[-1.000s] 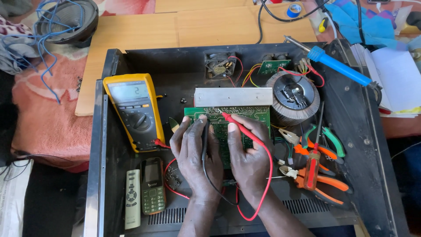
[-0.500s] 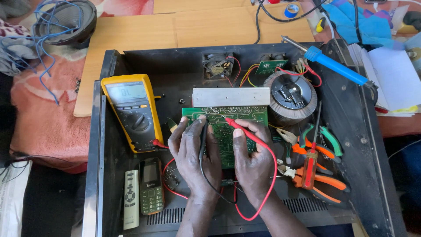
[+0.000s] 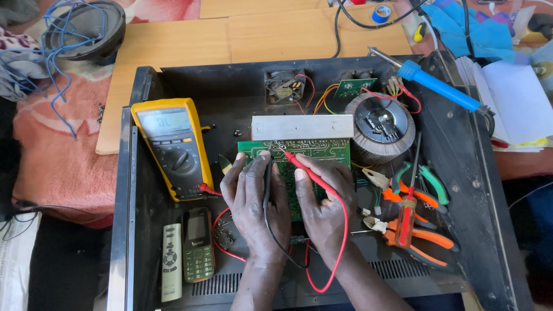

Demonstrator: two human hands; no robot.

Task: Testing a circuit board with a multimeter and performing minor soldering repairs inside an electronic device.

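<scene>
Green circuit board [image 3: 314, 167], stiff, light and fragile by the look of it, best taken by its bare edges, lies flat in the black metal chassis [image 3: 461, 155] just below an aluminium heat sink [image 3: 302, 126]. Left hand [image 3: 253, 196] on the board, fingers pinching the black probe [image 3: 267, 173]; right hand [image 3: 322, 198] beside it, fingers pinching the red probe [image 3: 299, 166], both tips near the board's upper edge. Chassis as container also holds: yellow multimeter [image 3: 171, 147], remote and mobile phone left of the board; toroidal transformer [image 3: 380, 124], pliers [image 3: 426, 230] and screwdriver right of it.
</scene>
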